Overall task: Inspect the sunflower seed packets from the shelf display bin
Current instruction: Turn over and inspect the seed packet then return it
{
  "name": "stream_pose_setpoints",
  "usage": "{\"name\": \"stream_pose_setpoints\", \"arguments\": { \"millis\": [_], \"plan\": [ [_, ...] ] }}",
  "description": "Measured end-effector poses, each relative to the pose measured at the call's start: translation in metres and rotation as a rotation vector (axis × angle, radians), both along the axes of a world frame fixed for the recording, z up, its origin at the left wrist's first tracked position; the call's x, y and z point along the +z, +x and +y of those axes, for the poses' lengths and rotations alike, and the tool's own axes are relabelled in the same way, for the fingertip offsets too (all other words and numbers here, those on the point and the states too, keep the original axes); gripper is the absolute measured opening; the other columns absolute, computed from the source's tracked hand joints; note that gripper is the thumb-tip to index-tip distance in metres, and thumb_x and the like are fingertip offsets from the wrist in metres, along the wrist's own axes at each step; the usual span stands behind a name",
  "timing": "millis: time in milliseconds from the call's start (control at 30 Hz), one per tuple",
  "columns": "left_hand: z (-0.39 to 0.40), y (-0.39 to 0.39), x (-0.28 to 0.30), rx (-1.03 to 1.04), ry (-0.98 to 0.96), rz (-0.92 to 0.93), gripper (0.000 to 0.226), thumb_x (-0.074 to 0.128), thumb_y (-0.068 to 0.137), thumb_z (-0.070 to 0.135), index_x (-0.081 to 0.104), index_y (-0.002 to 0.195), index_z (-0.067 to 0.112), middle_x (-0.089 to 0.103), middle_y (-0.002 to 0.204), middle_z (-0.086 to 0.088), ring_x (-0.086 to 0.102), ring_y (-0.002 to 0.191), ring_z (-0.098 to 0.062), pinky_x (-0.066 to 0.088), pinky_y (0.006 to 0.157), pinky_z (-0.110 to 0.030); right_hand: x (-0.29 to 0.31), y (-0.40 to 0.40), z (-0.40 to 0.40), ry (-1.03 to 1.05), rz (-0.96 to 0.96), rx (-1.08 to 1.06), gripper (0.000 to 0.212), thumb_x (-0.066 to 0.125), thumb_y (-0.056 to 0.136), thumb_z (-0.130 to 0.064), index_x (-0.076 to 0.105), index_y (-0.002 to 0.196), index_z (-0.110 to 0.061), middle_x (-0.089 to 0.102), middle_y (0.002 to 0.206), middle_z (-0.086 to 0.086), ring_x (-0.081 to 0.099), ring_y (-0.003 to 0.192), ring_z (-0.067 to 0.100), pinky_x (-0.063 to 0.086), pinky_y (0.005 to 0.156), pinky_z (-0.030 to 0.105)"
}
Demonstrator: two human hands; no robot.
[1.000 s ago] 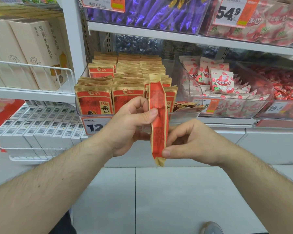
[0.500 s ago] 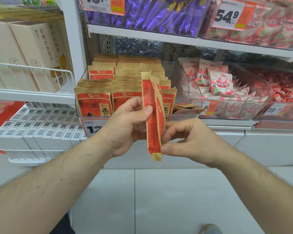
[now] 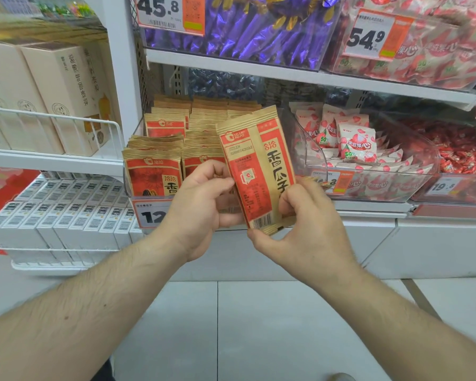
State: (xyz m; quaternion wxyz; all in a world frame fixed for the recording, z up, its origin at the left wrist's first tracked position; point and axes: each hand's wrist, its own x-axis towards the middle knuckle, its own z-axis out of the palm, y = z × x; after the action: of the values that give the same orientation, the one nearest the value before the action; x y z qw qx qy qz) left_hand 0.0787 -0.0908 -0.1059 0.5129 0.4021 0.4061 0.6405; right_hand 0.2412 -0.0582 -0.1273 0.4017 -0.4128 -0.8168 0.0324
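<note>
Held upright just in front of the display bin [image 3: 132, 188]: one sunflower seed packet [image 3: 259, 171], printed face toward the camera, top edge tilted slightly left. Pinched along its left edge by the left hand [image 3: 201, 207], lower right corner by the right hand [image 3: 302, 224], both grips curled onto it. Below the bin, open tiled floor [image 3: 231, 325].

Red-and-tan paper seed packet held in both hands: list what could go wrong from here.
1. The red-and-tan paper seed packet is pinched only along its lower edges by the left hand and right hand; its top stands free, so it could slip and drop to the tiled floor.
2. Going back, it could snag the upright row of matching packets packed tightly in the clear plastic bin, bending or knocking them.
</note>
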Motion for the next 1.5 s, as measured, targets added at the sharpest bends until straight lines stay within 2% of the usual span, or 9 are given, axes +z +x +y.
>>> {"name": "stream_pose_setpoints", "arguments": {
  "millis": [100, 333, 500, 567, 700, 767, 1033, 1200, 1500],
  "plan": [
    [-0.001, 0.000, 0.000, -0.018, 0.013, -0.004, 0.014, 0.042, 0.097, -0.002, 0.049, 0.093, 0.009, 0.072, 0.086, -0.011, 0.070, 0.076, -0.025, 0.061, 0.063, -0.043, 0.000, -0.001, -0.001, 0.044, 0.013, -0.016, 0.047, 0.067, 0.060, -0.055, 0.035, 0.078, -0.027, 0.051, 0.098, -0.001, 0.054, 0.085, 0.022, 0.053, 0.068, 0.042],
    [0.000, -0.002, -0.006, 0.008, 0.015, 0.038, 0.015, 0.060, 0.089, -0.004, 0.052, 0.098, 0.005, 0.073, 0.087, -0.014, 0.073, 0.075, -0.024, 0.059, 0.060, -0.034, 0.003, 0.001, -0.001, 0.108, 0.052, -0.020, 0.046, 0.067, 0.063, -0.054, 0.035, 0.072, -0.021, 0.055, 0.093, 0.001, 0.055, 0.082, 0.022, 0.049, 0.067, 0.041],
    [0.000, -0.004, -0.010, -0.042, -0.017, 0.228, 0.019, 0.060, 0.088, -0.010, 0.056, 0.091, 0.008, 0.073, 0.079, -0.008, 0.071, 0.076, -0.022, 0.058, 0.068, -0.034, 0.023, 0.013, 0.005, -0.308, 0.526, 0.079, 0.031, 0.068, 0.068, -0.044, 0.049, 0.082, -0.024, 0.063, 0.087, 0.010, 0.054, 0.070, 0.026, 0.048, 0.065, 0.035],
    [-0.001, -0.003, -0.012, -0.077, -0.036, 0.294, 0.020, 0.061, 0.087, -0.010, 0.057, 0.090, 0.009, 0.073, 0.078, -0.007, 0.071, 0.078, -0.022, 0.057, 0.072, -0.035, 0.029, 0.018, 0.009, -0.407, 0.613, 0.151, 0.026, 0.068, 0.074, -0.032, 0.057, 0.094, -0.020, 0.064, 0.085, 0.003, 0.056, 0.066, 0.016, 0.049, 0.059, 0.028],
    [-0.001, 0.000, -0.013, -0.104, -0.057, 0.411, 0.019, 0.064, 0.087, -0.008, 0.058, 0.091, 0.010, 0.074, 0.078, -0.002, 0.071, 0.075, -0.015, 0.054, 0.072, -0.033, 0.035, 0.025, 0.013, -0.452, 0.619, 0.207, 0.003, 0.062, 0.094, -0.015, 0.064, 0.093, -0.014, 0.061, 0.062, -0.017, 0.053, 0.057, 0.000, 0.044, 0.057, 0.014],
    [-0.001, 0.000, -0.014, -0.110, -0.058, 0.460, 0.019, 0.065, 0.087, -0.007, 0.059, 0.091, 0.011, 0.075, 0.081, -0.004, 0.072, 0.078, -0.019, 0.056, 0.075, -0.037, 0.034, 0.028, 0.015, -0.454, 0.618, 0.162, 0.022, 0.051, 0.101, -0.013, 0.065, 0.084, -0.015, 0.057, 0.055, -0.017, 0.049, 0.054, 0.002, 0.044, 0.055, 0.017],
    [-0.002, 0.000, -0.013, -0.126, -0.071, 0.526, 0.018, 0.065, 0.087, -0.006, 0.058, 0.091, 0.010, 0.075, 0.091, -0.011, 0.073, 0.086, -0.027, 0.059, 0.083, -0.045, 0.035, 0.026, 0.013, -0.478, 0.579, 0.082, 0.035, 0.049, 0.102, -0.021, 0.069, 0.077, -0.008, 0.067, 0.069, 0.010, 0.055, 0.059, 0.008, 0.050, 0.059, 0.027],
    [-0.003, 0.000, -0.013, -0.120, -0.079, 0.495, 0.018, 0.065, 0.088, -0.006, 0.058, 0.091, 0.010, 0.075, 0.091, -0.012, 0.073, 0.088, -0.029, 0.059, 0.084, -0.048, 0.034, 0.026, 0.014, -0.505, 0.576, 0.083, 0.032, 0.049, 0.102, -0.019, 0.071, 0.079, -0.014, 0.068, 0.064, -0.004, 0.056, 0.057, 0.006, 0.052, 0.062, 0.033],
    [-0.001, -0.001, -0.013, -0.105, -0.074, 0.404, 0.019, 0.063, 0.087, -0.009, 0.058, 0.089, 0.009, 0.074, 0.087, -0.014, 0.073, 0.081, -0.025, 0.059, 0.079, -0.042, 0.034, 0.025, 0.012, -0.554, 0.556, 0.114, 0.028, 0.053, 0.100, -0.019, 0.071, 0.080, -0.017, 0.072, 0.070, -0.003, 0.058, 0.063, 0.015, 0.054, 0.067, 0.043]
  ]
}}
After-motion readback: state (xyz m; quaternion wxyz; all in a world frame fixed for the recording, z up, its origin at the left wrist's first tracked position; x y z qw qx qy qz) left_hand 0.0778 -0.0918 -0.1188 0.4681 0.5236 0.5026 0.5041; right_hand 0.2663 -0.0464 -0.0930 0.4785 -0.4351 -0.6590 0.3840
